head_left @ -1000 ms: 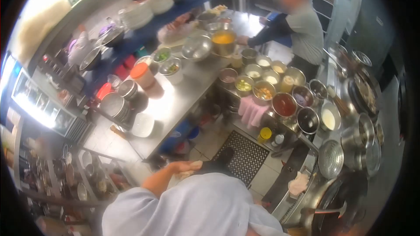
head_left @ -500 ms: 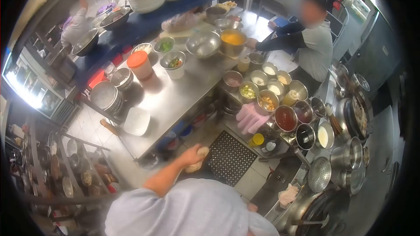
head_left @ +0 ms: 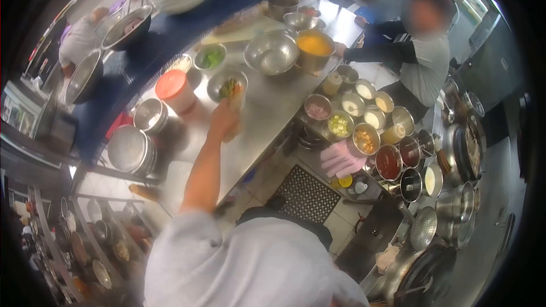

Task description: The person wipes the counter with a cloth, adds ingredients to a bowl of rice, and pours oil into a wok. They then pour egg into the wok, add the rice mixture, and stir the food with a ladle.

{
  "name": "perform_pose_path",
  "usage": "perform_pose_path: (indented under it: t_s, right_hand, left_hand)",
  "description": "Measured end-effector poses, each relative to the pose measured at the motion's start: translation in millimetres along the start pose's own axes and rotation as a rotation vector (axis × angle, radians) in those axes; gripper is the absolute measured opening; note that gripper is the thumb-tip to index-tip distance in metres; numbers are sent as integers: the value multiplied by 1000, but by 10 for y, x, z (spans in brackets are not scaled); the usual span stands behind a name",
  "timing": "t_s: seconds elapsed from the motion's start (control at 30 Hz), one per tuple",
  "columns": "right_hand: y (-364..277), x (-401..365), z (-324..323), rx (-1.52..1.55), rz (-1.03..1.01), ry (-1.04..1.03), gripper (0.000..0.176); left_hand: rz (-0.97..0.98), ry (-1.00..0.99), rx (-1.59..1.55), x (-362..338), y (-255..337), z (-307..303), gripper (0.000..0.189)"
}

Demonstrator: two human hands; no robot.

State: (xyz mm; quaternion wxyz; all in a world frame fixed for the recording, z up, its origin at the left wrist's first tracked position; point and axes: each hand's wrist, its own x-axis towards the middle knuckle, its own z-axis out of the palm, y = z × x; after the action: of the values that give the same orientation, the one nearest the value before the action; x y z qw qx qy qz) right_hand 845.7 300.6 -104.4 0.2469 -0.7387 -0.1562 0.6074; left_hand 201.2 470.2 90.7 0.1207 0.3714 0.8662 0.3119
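My left hand reaches over the steel table, its fingers at the near rim of a metal bowl with chopped green and orange vegetables. The fingers are curled together. Something pale shows by the palm, too blurred to name. Left of the hand stands a white tub with an orange lid. Behind the bowl is another bowl of chopped greens, and a large metal mixing bowl is to the right. My right hand is out of view, hidden below my body.
A person stands at the right, one hand by a pot of orange-yellow liquid. Several metal containers of ingredients sit at the right counter, with a pink glove at its edge. Stacked bowls stand left. A perforated mat covers the floor.
My left hand has moved from above the floor mat forward and left to the bowl of chopped vegetables. My view has shifted closer to the table.
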Motion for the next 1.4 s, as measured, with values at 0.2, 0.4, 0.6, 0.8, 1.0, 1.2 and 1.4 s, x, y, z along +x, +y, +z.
perform_pose_path:
  t_s: [0.2,0.4,0.6,0.8,1.0,1.2,1.4]
  right_hand:
    - [-33,97,-8,-147,-10,-18,33]
    - [-230,400,-21,-480,-220,-84,31]
    - [-413,532,-83,-934,-649,-94,30]
    - [-309,-98,106,148,-98,-68,37]
    - [86,-410,-355,1022,-351,-236,60]
    - [-14,-957,-1433,1548,-896,-315,90]
    - [-579,-1566,-1982,1378,-990,-22,81]
  left_hand:
    - [-93,-125,-108,-148,153,-292,50]
    - [7,11,-64,-160,39,-300,51]
    - [198,204,-71,-247,-2,-291,49]
    - [534,321,-84,-435,413,-339,49]
    - [792,315,-262,-431,980,-180,53]
    - [1030,240,-329,-579,1649,28,55]
    - [1125,122,-358,-932,2179,360,54]
